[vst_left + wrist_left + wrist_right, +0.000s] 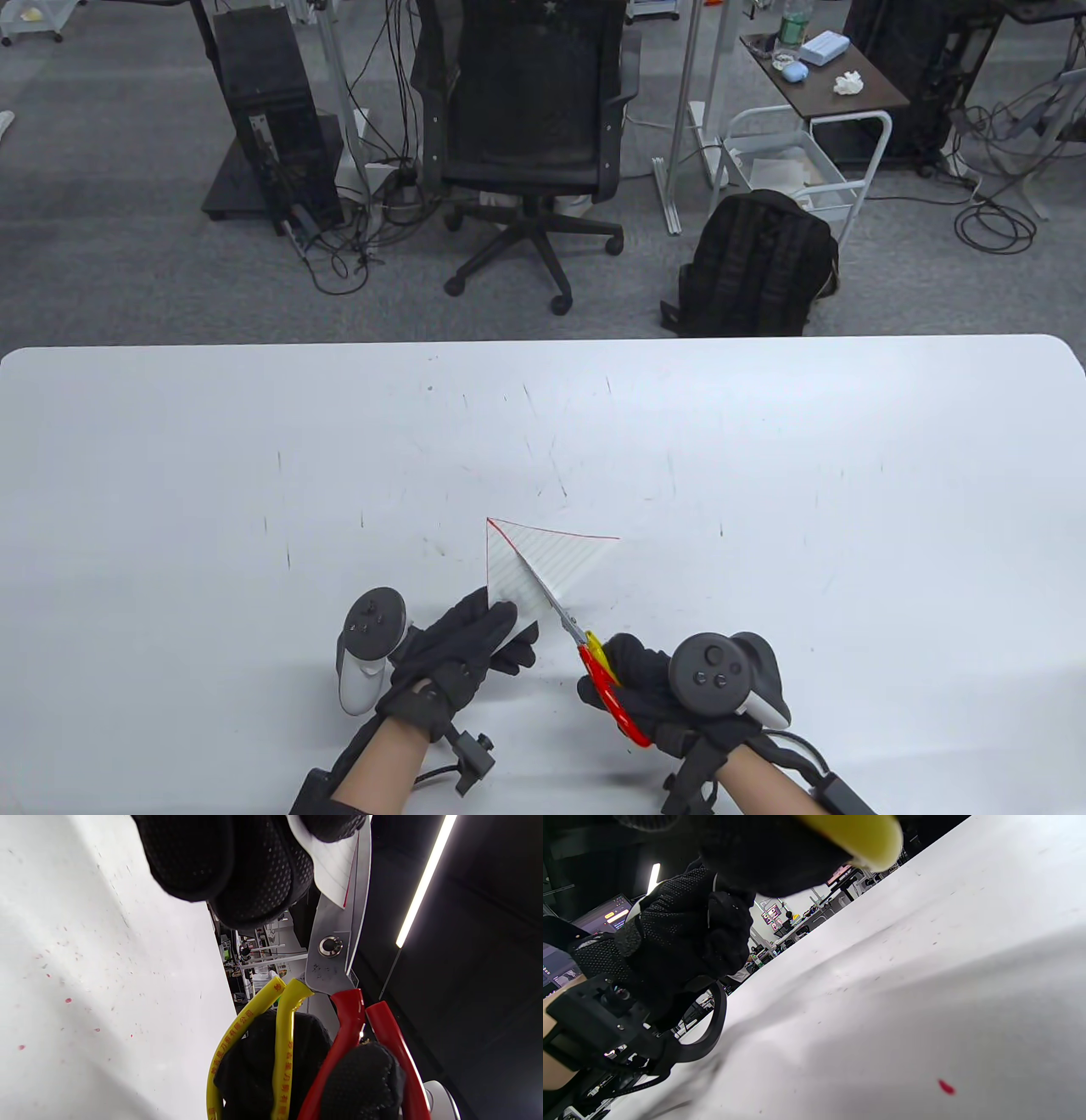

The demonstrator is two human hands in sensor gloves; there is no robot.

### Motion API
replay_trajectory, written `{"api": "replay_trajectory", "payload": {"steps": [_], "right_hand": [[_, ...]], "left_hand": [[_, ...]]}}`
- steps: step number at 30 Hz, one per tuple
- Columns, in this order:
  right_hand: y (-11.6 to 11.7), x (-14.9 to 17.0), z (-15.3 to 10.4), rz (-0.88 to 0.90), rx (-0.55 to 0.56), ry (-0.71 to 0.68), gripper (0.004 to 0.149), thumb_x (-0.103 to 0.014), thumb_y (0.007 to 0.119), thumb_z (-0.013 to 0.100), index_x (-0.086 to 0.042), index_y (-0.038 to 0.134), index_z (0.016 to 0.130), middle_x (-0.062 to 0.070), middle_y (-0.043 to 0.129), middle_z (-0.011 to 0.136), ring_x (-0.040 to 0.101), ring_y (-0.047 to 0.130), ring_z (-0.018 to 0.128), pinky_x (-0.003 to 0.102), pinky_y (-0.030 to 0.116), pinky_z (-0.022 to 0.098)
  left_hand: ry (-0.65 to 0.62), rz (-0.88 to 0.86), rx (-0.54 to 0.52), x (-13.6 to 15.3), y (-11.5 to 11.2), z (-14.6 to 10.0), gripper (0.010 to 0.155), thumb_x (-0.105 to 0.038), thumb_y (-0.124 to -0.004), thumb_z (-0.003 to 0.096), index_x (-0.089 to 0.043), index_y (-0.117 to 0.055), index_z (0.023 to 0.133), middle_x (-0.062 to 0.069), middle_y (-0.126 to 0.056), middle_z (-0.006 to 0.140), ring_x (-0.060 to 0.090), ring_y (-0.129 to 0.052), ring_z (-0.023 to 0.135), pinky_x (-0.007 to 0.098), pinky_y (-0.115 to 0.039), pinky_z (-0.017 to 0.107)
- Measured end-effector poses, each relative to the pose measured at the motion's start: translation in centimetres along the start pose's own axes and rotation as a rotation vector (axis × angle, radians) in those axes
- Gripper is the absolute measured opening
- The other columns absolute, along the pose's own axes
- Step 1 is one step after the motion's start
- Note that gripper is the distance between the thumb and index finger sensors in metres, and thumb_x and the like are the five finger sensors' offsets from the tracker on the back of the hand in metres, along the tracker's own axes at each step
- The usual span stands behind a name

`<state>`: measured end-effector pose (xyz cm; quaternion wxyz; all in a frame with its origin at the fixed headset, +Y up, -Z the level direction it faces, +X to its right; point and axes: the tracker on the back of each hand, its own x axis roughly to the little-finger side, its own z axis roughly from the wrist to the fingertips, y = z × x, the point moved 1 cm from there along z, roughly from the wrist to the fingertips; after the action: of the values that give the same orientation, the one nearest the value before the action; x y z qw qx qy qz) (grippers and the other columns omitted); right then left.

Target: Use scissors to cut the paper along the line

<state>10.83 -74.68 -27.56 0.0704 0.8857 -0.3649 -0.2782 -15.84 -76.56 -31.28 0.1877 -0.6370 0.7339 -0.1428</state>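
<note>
Holding the paper point(543, 564) near the table's point(764, 475) front edge, the left hand point(462, 649) had its grip clamped on the sheet's near corner. The right hand point(657, 688) gripped the scissors point(585, 649) by their red-yellow handles, blades nearly together inside the paper along the red line point(556, 531).

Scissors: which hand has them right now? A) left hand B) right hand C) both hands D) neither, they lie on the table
B: the right hand grips the red and yellow handles of the scissors, blades running into the paper, while the left hand holds the paper's near corner.
</note>
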Motion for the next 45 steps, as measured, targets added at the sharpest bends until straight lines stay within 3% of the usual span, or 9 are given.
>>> {"api": "replay_trajectory", "payload": {"steps": [9, 13, 16, 20, 26, 34, 45], "right_hand": [[0.0, 0.0, 0.0, 0.004, 0.009, -0.006, 0.066, -0.056, 0.059, 0.056, 0.002, 0.059, 0.088, 0.018, 0.084, 0.061, 0.005, 0.093, 0.028, 0.029, 0.074, 0.022], [0.0, 0.0, 0.1, -0.024, -0.009, -0.004, 0.066, -0.056, 0.060, 0.056, 0.001, 0.059, 0.088, 0.018, 0.085, 0.061, 0.006, 0.093, 0.027, 0.030, 0.073, 0.022], [0.0, 0.0, 0.0, -0.029, -0.012, -0.001, 0.066, -0.056, 0.060, 0.055, 0.002, 0.059, 0.087, 0.019, 0.085, 0.061, 0.006, 0.093, 0.027, 0.030, 0.073, 0.022], [0.1, 0.0, 0.1, -0.058, -0.034, -0.006, 0.066, -0.056, 0.061, 0.055, 0.001, 0.060, 0.087, 0.019, 0.085, 0.061, 0.006, 0.093, 0.027, 0.030, 0.073, 0.022], [0.3, -0.2, 0.1, -0.085, -0.069, -0.010, 0.066, -0.055, 0.060, 0.056, 0.002, 0.059, 0.088, 0.019, 0.084, 0.062, 0.007, 0.092, 0.028, 0.031, 0.072, 0.023], [0.3, -0.2, 0.1, -0.067, -0.070, -0.008, 0.067, -0.058, 0.060, 0.056, 0.001, 0.059, 0.088, 0.018, 0.085, 0.061, 0.005, 0.092, 0.027, 0.030, 0.072, 0.023], [0.4, 0.0, 0.1, -0.035, -0.114, -0.018, 0.075, -0.062, 0.056, 0.057, 0.003, 0.052, 0.094, 0.022, 0.080, 0.071, 0.014, 0.092, 0.038, 0.037, 0.072, 0.032]], "left_hand": [[0.005, -0.019, 0.012, 0.2, 0.0, 0.1, 0.043, -0.042, -0.061, 0.0665, -0.020, -0.060, 0.104, 0.003, -0.084, 0.088, 0.015, -0.094, 0.071, 0.029, -0.084, 0.055], [0.039, 0.138, -0.064, 0.1, 0.6, -0.1, 0.074, -0.052, -0.069, 0.0603, -0.011, -0.039, 0.114, 0.018, -0.060, 0.108, 0.033, -0.076, 0.092, 0.040, -0.075, 0.064], [0.025, 0.169, -0.092, 0.1, 1.4, -0.3, 0.082, -0.058, -0.066, 0.0595, -0.009, -0.032, 0.116, 0.021, -0.053, 0.111, 0.037, -0.070, 0.096, 0.041, -0.072, 0.066], [0.031, 0.047, -0.142, 0.6, 2.4, -0.5, 0.068, -0.053, -0.063, 0.0625, -0.014, -0.041, 0.114, 0.014, -0.064, 0.106, 0.029, -0.080, 0.090, 0.035, -0.075, 0.064], [0.022, 0.019, -0.159, 0.5, 2.8, -0.5, 0.043, -0.043, -0.064, 0.0647, -0.020, -0.065, 0.100, 0.000, -0.087, 0.083, 0.010, -0.095, 0.066, 0.021, -0.084, 0.047], [0.014, 0.148, -0.221, -0.3, 2.9, -0.8, 0.039, -0.042, -0.064, 0.0643, -0.022, -0.067, 0.098, -0.001, -0.089, 0.079, 0.008, -0.096, 0.061, 0.019, -0.085, 0.044], [-0.037, 0.199, -0.191, -0.9, 2.3, -0.7, 0.039, -0.042, -0.064, 0.0642, -0.022, -0.067, 0.098, -0.002, -0.089, 0.079, 0.007, -0.096, 0.061, 0.020, -0.085, 0.045]]}}
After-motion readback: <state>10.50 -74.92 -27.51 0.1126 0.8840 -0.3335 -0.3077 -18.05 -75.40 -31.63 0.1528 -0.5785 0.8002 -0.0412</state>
